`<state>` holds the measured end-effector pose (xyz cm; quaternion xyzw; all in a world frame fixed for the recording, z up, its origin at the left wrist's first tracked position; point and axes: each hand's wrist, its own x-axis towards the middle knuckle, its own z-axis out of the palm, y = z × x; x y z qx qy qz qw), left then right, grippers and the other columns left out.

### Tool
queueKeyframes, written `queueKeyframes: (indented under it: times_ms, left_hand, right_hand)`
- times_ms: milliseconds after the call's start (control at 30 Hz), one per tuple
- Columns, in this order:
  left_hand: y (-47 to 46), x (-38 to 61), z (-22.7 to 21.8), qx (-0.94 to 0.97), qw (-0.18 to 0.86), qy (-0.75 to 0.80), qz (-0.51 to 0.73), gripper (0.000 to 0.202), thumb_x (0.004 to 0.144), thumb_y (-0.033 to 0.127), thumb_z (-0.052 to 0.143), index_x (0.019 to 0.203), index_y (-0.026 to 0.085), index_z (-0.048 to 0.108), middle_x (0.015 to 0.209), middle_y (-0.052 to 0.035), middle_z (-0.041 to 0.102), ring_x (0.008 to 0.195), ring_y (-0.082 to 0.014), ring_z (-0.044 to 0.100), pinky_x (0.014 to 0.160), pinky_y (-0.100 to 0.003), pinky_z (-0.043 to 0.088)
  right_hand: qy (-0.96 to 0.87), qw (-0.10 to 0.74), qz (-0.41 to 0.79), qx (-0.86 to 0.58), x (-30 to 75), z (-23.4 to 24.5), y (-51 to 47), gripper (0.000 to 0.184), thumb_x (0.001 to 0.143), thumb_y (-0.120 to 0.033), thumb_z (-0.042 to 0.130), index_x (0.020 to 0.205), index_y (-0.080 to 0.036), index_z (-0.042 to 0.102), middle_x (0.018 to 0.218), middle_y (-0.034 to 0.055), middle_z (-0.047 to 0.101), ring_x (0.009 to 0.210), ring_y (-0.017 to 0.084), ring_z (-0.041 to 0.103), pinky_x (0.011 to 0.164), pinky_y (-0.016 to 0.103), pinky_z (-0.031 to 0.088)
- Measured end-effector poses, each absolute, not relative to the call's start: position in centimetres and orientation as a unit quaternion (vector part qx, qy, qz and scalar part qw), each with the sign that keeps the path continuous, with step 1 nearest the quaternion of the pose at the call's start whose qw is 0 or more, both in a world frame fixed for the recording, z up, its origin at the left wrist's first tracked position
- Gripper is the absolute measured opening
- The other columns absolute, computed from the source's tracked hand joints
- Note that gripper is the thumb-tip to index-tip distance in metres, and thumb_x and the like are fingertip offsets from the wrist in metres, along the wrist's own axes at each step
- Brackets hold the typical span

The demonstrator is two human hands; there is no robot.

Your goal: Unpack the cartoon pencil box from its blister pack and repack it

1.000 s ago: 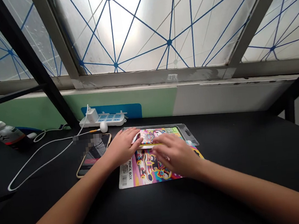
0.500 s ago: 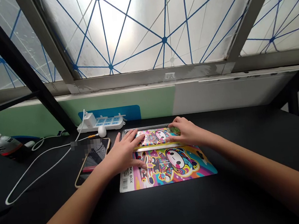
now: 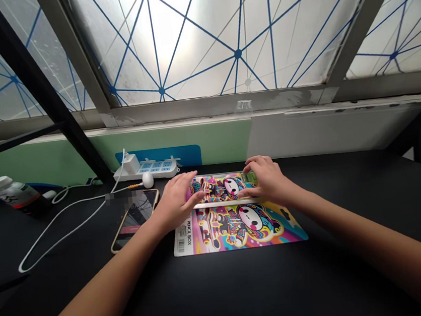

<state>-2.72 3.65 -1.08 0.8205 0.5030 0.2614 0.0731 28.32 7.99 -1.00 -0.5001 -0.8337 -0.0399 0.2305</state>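
A colourful pencil box (image 3: 223,189) with a cartoon print stands raised at the far side of the black table (image 3: 354,222), held at both ends. My left hand (image 3: 179,202) grips its left end, fingers curled round it. My right hand (image 3: 268,179) grips its right end, fingers wrapped over the top. In front of it lies the flat printed packaging card (image 3: 237,228) marked "PENCIL BOX", partly under my left hand.
A phone (image 3: 134,220) lies left of the card, with a white cable (image 3: 62,223) looping across the table. A white power strip (image 3: 147,169) and a small white ball (image 3: 147,179) sit by the wall. A bottle (image 3: 17,192) lies far left. A black frame post (image 3: 41,91) slants at the back left.
My right hand moved from the card up to the box's right end. The box has come up off the table, out of its clear plastic shell, between both hands.
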Motion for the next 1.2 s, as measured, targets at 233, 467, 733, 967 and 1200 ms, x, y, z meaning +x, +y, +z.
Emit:
queueKeyframes:
  times_ms: [233, 467, 733, 967, 1200]
  left_hand:
    - [4.0, -4.0, -1.0, 0.802, 0.051, 0.515, 0.300, 0.050, 0.091, 0.043, 0.071, 0.134, 0.024, 0.056, 0.136, -0.0102, 0.065, 0.128, -0.0302, 0.058, 0.119, -0.059, 0.027]
    - [0.8, -3.4, 2.3, 0.826, -0.138, 0.417, 0.354, 0.027, 0.096, 0.032, 0.065, 0.121, 0.025, 0.061, 0.118, -0.0099, 0.067, 0.112, -0.0280, 0.061, 0.103, -0.049, 0.047]
    - [-6.3, -3.6, -1.4, 0.908, -0.185, 0.263, 0.268, 0.029, 0.097, 0.003, 0.046, 0.115, 0.024, 0.055, 0.122, -0.0097, 0.071, 0.112, -0.0224, 0.066, 0.107, -0.047, 0.046]
    - [-6.4, -4.5, -3.3, 0.886, 0.006, 0.386, 0.258, 0.047, 0.087, 0.030, 0.074, 0.128, 0.023, 0.053, 0.134, -0.0159, 0.066, 0.120, -0.0320, 0.066, 0.098, -0.046, 0.055]
    - [-6.4, -5.3, -2.7, 0.849, 0.137, 0.456, 0.231, 0.078, 0.077, 0.044, 0.081, 0.145, 0.027, 0.046, 0.142, -0.0139, 0.059, 0.129, -0.0350, 0.059, 0.108, -0.049, 0.050]
  right_hand:
    - [-0.849, 0.250, -0.074, -0.460, 27.7, 0.6, 6.0, 0.042, 0.075, -0.048, 0.083, 0.097, -0.022, 0.058, 0.093, 0.0074, 0.069, 0.091, 0.030, 0.063, 0.088, 0.045, 0.046]
    - [-0.853, 0.327, -0.185, -0.362, 29.0, 3.7, 2.1, 0.029, 0.093, -0.036, 0.066, 0.118, -0.022, 0.065, 0.103, 0.0119, 0.066, 0.093, 0.029, 0.061, 0.085, 0.044, 0.049]
    - [-0.902, 0.264, -0.195, -0.281, 32.2, -0.2, -6.4, 0.047, 0.097, -0.016, 0.054, 0.142, -0.032, 0.053, 0.105, 0.0056, 0.072, 0.102, 0.026, 0.066, 0.097, 0.044, 0.050]
    - [-0.908, 0.294, -0.115, -0.276, 31.5, -3.1, -5.9, 0.029, 0.093, -0.016, 0.057, 0.121, -0.022, 0.059, 0.119, 0.0133, 0.070, 0.110, 0.027, 0.067, 0.090, 0.044, 0.058]
    - [-0.889, 0.263, 0.044, -0.373, 33.3, -3.4, -5.6, 0.051, 0.089, -0.045, 0.070, 0.135, -0.026, 0.057, 0.146, 0.0153, 0.059, 0.130, 0.031, 0.059, 0.103, 0.048, 0.054]
